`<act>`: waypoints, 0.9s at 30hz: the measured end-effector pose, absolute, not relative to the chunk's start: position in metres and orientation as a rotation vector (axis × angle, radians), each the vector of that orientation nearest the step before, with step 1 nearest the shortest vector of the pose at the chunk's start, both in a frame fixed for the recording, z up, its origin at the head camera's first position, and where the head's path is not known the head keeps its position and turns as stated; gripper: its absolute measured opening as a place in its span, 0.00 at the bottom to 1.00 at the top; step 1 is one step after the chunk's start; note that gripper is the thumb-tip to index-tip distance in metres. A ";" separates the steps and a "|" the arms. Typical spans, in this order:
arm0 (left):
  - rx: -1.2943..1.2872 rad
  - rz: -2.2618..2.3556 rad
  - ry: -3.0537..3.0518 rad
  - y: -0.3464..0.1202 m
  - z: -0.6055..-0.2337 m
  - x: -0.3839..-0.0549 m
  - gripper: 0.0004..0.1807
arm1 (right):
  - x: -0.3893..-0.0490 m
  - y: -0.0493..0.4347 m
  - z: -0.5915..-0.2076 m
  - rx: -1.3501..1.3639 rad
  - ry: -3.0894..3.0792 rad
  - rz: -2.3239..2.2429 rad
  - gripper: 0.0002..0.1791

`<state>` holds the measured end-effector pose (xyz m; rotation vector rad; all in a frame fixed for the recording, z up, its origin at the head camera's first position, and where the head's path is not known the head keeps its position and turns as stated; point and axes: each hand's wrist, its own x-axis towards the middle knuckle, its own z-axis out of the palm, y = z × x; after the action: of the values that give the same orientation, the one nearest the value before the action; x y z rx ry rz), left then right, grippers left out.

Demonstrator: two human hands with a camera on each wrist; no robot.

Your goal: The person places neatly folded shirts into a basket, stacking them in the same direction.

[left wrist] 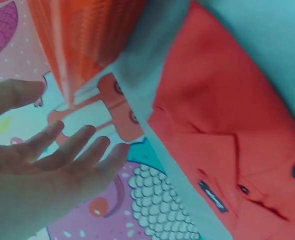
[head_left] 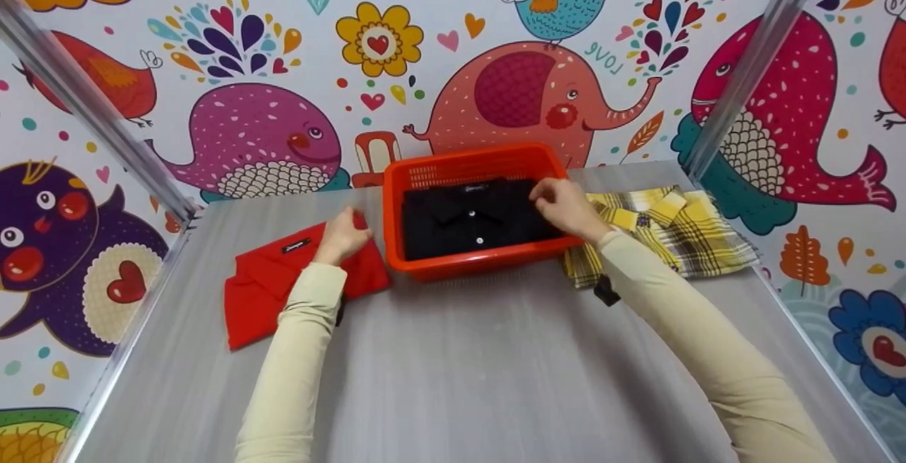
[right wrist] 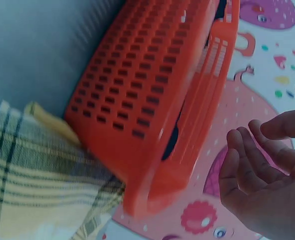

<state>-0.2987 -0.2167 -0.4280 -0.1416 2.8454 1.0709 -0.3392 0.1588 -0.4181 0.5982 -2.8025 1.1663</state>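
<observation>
An orange-red plastic basket (head_left: pixel 453 265) stands at the table's back middle, a folded black shirt (head_left: pixel 442 226) with white buttons lying inside it. My right hand (head_left: pixel 566 208) is over the basket's right end, fingers loosely bent; the right wrist view shows this hand (right wrist: pixel 267 175) holding nothing, apart from the rim. Left of the basket lies a folded red shirt (head_left: pixel 262 293), collar and label up. Above it is my left hand (head_left: pixel 345 236). In the left wrist view that hand (left wrist: pixel 52 170) has spread, relaxed fingers and holds nothing, clear of the red shirt (left wrist: pixel 227 100).
A folded yellow plaid shirt (head_left: pixel 708 236) lies right of the basket, its left part close against the basket's side. The grey table (head_left: pixel 453 378) extends in front. Cartoon-printed walls (head_left: pixel 396 116) and metal posts (head_left: pixel 743 59) bound the back and sides.
</observation>
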 end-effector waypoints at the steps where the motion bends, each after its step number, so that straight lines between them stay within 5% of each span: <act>1: -0.146 1.060 2.846 -0.220 -0.430 -0.298 0.29 | -0.337 0.156 -0.419 0.626 -2.793 1.149 0.09; 27: -0.209 1.035 2.804 -0.279 -0.467 -0.244 0.27 | -0.274 0.081 -0.441 1.178 -2.618 1.256 0.08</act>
<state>-0.2438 -0.2786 -0.4670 -0.2089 2.8039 1.0351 -0.2739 0.0811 -0.4408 1.1782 -2.6178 1.2560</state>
